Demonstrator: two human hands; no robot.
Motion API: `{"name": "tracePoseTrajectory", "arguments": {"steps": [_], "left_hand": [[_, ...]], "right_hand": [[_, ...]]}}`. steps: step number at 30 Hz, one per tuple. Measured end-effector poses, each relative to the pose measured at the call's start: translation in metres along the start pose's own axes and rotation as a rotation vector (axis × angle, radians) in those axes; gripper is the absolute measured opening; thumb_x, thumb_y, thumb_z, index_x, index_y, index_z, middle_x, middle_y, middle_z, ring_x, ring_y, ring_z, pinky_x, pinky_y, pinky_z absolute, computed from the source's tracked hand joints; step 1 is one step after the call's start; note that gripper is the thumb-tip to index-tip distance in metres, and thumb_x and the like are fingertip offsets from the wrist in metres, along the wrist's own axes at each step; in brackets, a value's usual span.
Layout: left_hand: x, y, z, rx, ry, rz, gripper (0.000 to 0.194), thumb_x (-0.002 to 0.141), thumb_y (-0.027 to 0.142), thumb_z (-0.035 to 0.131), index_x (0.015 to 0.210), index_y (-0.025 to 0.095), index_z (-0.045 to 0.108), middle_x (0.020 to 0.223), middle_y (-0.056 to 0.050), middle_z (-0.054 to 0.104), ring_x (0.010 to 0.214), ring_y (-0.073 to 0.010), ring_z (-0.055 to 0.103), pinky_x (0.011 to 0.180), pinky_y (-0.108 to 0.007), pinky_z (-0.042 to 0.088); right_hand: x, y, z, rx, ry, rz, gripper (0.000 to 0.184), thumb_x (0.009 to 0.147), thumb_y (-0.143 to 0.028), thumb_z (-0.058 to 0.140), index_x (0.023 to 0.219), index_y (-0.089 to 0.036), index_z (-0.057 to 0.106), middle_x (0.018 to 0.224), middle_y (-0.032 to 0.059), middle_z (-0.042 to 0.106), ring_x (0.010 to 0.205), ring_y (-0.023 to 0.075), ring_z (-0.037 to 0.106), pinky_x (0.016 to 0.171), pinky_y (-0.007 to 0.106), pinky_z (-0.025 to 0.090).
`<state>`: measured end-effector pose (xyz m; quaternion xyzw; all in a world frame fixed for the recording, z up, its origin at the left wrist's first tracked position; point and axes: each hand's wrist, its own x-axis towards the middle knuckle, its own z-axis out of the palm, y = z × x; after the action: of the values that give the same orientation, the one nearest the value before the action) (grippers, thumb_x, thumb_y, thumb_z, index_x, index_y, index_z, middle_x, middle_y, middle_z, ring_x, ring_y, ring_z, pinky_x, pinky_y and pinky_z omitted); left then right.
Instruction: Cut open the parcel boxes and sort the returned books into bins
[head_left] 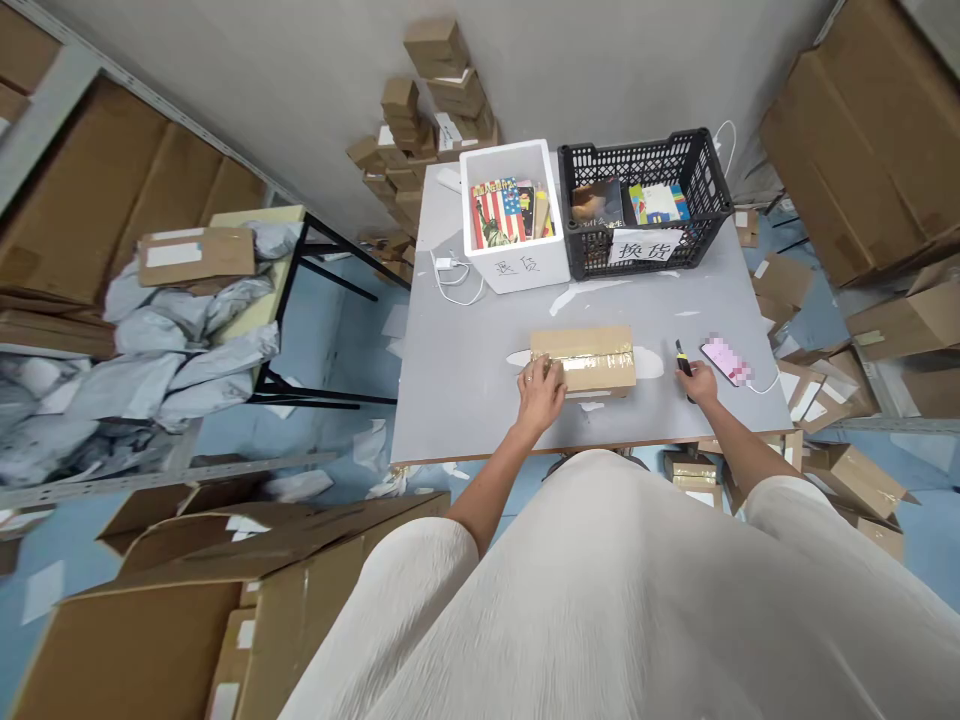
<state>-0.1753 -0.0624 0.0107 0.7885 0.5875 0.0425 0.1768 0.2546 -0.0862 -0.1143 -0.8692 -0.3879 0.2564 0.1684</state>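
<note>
A taped cardboard box (598, 360) lies on the grey table (465, 390), with shiny clear tape along its top. My left hand (541, 392) grips its left end, the fingers bent over the top edge. To the right of the box, my right hand (700, 383) is closed around a black and yellow utility knife (682, 360), whose tip points away from me. A phone (725, 360) with a blurred pink screen lies just right of this hand, a white cable plugged into it.
At the table's back stand a white foam bin (521, 270) and a black plastic crate (646, 252), both holding books. Small cartons (457, 95) are stacked by the wall. Grey parcels (214, 370) lie on the left, and a large open carton (150, 640) stands at lower left.
</note>
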Motion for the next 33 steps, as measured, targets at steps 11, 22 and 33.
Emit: {"name": "tracePoseTrajectory", "arguments": {"steps": [11,22,33], "left_hand": [[-0.009,0.013,0.018,0.033,-0.08,-0.063,0.073,0.105,0.052,0.059,0.172,0.03,0.042,0.176,-0.016,0.042,0.165,-0.0393,0.033,0.135,-0.057,0.025],[-0.002,0.004,0.015,-0.108,0.045,-0.082,0.047,0.111,0.037,0.047,0.155,0.029,0.061,0.167,-0.014,0.054,0.157,-0.0342,0.046,0.13,-0.054,0.033],[0.022,-0.03,0.026,-0.421,0.209,-0.215,0.073,0.098,0.034,0.063,0.167,0.024,0.043,0.168,-0.02,0.051,0.157,-0.0421,0.046,0.125,-0.065,0.04]], "right_hand": [[0.023,0.026,0.02,-0.026,-0.095,0.021,0.05,0.08,-0.05,0.083,0.118,-0.02,0.069,0.127,0.0227,0.07,0.117,0.0401,0.07,0.093,0.049,0.059],[-0.002,-0.019,0.017,0.083,-0.003,-0.211,0.04,0.098,-0.053,0.06,0.122,-0.022,0.066,0.129,0.0199,0.067,0.123,0.0393,0.063,0.111,0.06,0.051],[-0.072,-0.131,0.006,0.293,-0.123,-0.6,0.045,0.099,-0.052,0.058,0.135,-0.025,0.066,0.139,0.0152,0.072,0.114,0.0317,0.071,0.105,0.054,0.059]]}}
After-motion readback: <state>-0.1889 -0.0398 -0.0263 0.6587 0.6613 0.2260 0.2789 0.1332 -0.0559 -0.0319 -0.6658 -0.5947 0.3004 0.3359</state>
